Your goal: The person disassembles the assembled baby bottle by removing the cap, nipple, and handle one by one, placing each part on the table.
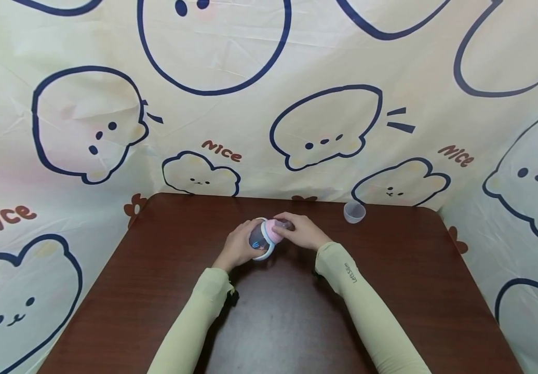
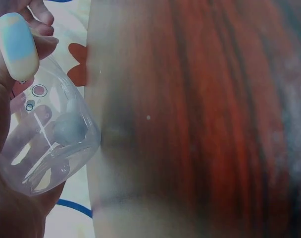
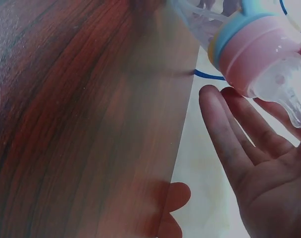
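Observation:
A baby bottle [image 1: 260, 236] with a clear body, a pink collar [image 3: 259, 49], a see-through nipple [image 3: 289, 91] and a pale blue handle ring is held tilted over the table. My left hand [image 1: 240, 244] grips its body; in the left wrist view, fingers show through the clear wall, and a greyish ball [image 2: 70, 129] sits inside. One handle end [image 2: 18, 47] stands beside the thumb. My right hand [image 1: 304, 231] is at the collar, thumb touching it. In the right wrist view its other fingers [image 3: 222, 129] are stretched out and spread, fingertips right below the collar.
A small clear cup [image 1: 354, 213] stands near the table's back edge, right of the hands. The dark brown wooden table [image 1: 269, 322] reaches back to a cream cloth [image 1: 250, 119] printed with cartoon figures, which also hangs along both sides.

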`<action>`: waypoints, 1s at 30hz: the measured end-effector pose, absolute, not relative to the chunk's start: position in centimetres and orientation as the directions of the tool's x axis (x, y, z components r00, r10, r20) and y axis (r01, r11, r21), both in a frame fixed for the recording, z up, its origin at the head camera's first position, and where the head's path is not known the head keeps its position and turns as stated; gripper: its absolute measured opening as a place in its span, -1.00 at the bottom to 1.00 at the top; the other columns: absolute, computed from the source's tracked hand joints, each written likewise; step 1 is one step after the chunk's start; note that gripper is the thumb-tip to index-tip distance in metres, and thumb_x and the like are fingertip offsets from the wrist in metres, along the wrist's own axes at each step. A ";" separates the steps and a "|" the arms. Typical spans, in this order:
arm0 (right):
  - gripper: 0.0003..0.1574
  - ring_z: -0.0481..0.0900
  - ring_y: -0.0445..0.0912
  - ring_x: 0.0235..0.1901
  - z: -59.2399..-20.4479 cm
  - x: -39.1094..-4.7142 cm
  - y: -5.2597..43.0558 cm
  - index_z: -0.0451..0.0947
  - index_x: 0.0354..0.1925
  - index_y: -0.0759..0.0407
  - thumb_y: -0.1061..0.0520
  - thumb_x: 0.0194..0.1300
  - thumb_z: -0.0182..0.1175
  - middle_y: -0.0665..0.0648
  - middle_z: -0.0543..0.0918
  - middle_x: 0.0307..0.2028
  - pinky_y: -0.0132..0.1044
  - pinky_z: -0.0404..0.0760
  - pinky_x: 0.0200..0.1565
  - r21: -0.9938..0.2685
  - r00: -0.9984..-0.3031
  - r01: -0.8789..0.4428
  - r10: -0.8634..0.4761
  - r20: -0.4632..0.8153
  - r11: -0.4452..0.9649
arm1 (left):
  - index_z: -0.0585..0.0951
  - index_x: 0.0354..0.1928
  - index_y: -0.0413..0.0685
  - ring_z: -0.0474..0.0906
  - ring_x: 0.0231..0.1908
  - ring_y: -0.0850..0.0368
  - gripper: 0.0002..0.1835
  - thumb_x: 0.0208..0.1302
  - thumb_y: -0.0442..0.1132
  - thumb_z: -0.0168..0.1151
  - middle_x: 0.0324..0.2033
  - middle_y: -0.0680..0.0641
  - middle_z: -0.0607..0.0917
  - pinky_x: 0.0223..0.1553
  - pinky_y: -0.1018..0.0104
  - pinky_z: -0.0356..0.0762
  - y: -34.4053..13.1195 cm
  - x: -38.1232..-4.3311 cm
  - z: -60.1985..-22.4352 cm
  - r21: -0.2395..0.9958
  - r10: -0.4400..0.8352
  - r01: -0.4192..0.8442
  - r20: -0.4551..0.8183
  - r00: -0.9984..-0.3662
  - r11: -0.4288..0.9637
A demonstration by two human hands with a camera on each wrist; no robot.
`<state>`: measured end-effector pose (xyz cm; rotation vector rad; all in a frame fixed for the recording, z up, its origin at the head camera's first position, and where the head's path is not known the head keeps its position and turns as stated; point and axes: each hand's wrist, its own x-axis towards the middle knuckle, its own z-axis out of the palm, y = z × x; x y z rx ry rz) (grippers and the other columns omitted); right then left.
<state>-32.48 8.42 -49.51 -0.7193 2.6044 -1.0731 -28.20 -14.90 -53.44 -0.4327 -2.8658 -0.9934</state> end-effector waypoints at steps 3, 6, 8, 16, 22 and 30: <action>-0.41 0.59 -0.04 0.15 -49.5 -32.5 8.5 0.53 0.34 -0.10 -0.24 0.46 0.23 0.01 0.65 0.22 0.01 0.55 0.29 -0.717 -0.848 -0.355 -0.530 -0.023 0.599 | 0.49 0.38 0.13 0.54 -0.01 -0.05 -0.12 -0.05 -0.08 0.68 0.07 -0.08 0.64 0.01 -0.06 0.56 -14.9 -28.2 -53.4 0.592 0.240 0.290 0.164 -0.957 0.751; -0.46 0.59 -0.05 0.15 -49.4 -32.5 8.5 0.56 0.30 -0.10 -0.20 0.45 0.25 0.00 0.66 0.19 0.00 0.55 0.29 -0.726 -0.837 -0.372 -0.547 -0.007 0.578 | 0.49 0.37 0.13 0.54 -0.01 -0.04 -0.11 -0.06 -0.08 0.68 0.07 -0.08 0.64 0.01 -0.06 0.57 -14.8 -28.1 -53.4 0.591 0.237 0.290 0.168 -0.957 0.753; -0.47 0.59 -0.07 0.16 -49.4 -32.6 8.6 0.56 0.30 -0.11 -0.19 0.45 0.26 -0.02 0.66 0.19 0.00 0.54 0.30 -0.728 -0.828 -0.382 -0.560 -0.002 0.569 | 0.49 0.37 0.13 0.55 0.00 -0.04 -0.11 -0.07 -0.07 0.68 0.07 -0.08 0.64 0.00 -0.06 0.57 -14.8 -28.1 -53.4 0.590 0.236 0.291 0.170 -0.957 0.753; -0.39 0.56 -0.08 0.20 -49.0 -32.7 9.0 0.51 0.36 -0.10 -0.14 0.42 0.32 -0.03 0.63 0.24 -0.02 0.51 0.33 -0.726 -0.796 -0.412 -0.605 -0.006 0.550 | 0.49 0.37 0.12 0.55 0.01 -0.04 -0.11 -0.07 -0.08 0.68 0.08 -0.08 0.65 0.01 -0.08 0.56 -14.8 -28.2 -53.3 0.587 0.244 0.298 0.172 -0.954 0.753; -0.33 0.53 -0.10 0.20 -48.7 -32.8 9.1 0.50 0.38 -0.16 -0.13 0.36 0.38 -0.06 0.61 0.25 -0.05 0.52 0.32 -0.725 -0.784 -0.425 -0.621 -0.005 0.542 | 0.49 0.37 0.13 0.55 0.01 -0.04 -0.12 -0.07 -0.08 0.68 0.07 -0.08 0.65 0.02 -0.08 0.56 -14.9 -28.2 -53.4 0.589 0.243 0.296 0.170 -0.955 0.752; -0.34 0.51 -0.09 0.24 -48.8 -32.8 9.1 0.50 0.38 -0.17 -0.16 0.38 0.35 -0.05 0.59 0.27 -0.01 0.49 0.35 -0.717 -0.792 -0.435 -0.611 0.017 0.544 | 0.49 0.37 0.13 0.55 0.01 -0.05 -0.11 -0.07 -0.08 0.68 0.07 -0.08 0.64 0.03 -0.09 0.56 -14.9 -28.1 -53.4 0.594 0.236 0.286 0.164 -0.958 0.751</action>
